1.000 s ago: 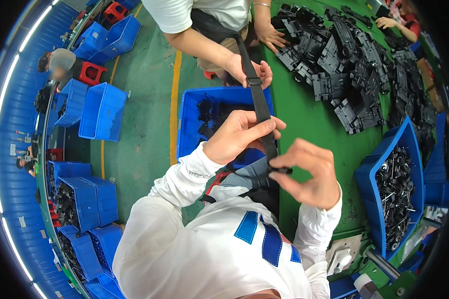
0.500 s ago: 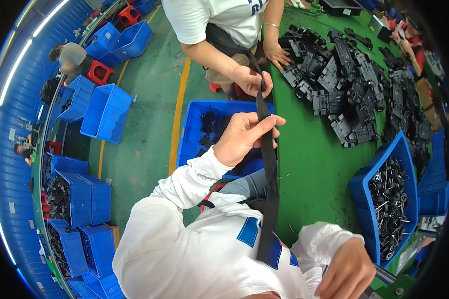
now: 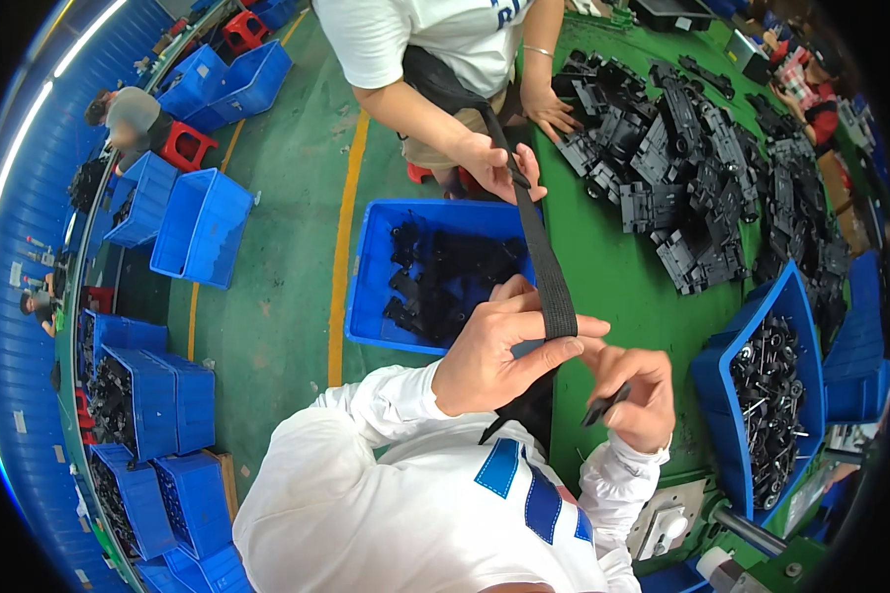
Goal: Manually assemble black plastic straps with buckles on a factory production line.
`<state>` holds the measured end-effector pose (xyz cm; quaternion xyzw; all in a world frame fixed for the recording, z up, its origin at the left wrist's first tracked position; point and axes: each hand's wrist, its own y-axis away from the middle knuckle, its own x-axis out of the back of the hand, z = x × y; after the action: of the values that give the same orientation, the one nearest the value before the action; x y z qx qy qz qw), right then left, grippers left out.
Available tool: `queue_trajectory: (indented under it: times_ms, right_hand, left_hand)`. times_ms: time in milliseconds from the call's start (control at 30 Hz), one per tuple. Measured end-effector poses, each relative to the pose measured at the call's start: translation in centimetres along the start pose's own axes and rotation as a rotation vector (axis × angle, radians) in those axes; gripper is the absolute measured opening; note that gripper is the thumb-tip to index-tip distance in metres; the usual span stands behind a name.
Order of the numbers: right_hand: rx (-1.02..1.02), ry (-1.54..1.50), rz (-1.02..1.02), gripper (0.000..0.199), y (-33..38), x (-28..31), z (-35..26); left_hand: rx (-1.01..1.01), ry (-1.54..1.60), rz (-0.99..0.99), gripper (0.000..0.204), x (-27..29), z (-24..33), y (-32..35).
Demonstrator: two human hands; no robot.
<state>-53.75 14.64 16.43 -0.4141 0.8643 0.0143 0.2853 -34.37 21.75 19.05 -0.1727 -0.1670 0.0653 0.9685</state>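
A flat black strap point(image 3: 546, 259) runs from a co-worker's hand point(image 3: 502, 170) down to my left hand point(image 3: 489, 358). My left hand is closed, pinching the strap between thumb and fingers, with the strap taut and slanting. Close on its right, my right hand point(image 3: 648, 400) is closed on a small black piece point(image 3: 606, 404), perhaps the strap's loose end; I cannot tell. Below my hands, a dark part of the strap or a bag is half hidden by my left arm. The co-worker's other hand point(image 3: 549, 111) rests on the green table point(image 3: 603, 306).
Black plastic chassis parts point(image 3: 667, 158) lie heaped on the table's far side. At right stands a blue bin point(image 3: 714, 381) of small wheels and axles. Beneath the strap, a blue crate point(image 3: 361, 296) holds black parts. Machine metalwork point(image 3: 752, 529) sits at lower right; more crates point(image 3: 193, 232) line the left.
My left hand has moved nearer and slightly right with the strap. My right hand has come up from the lower right beside it, holding a small black piece. The co-worker's fingers have loosened.
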Motion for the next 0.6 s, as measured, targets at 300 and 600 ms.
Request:
queue_trajectory:
  times_ms: [300, 600]
  right_hand:
    - [-0.06, 0.0, -0.021, 0.025, 2.5, -2.1, 0.8]
    - [0.005, -0.085, 0.411, 0.029, 11.5, -1.0, -5.0]
  left_hand:
    - [0.121, 0.375, 0.042, 0.02, -1.2, -1.5, -0.9]
    - [0.154, 0.49, -0.213, 0.014, -3.3, -2.6, -2.5]
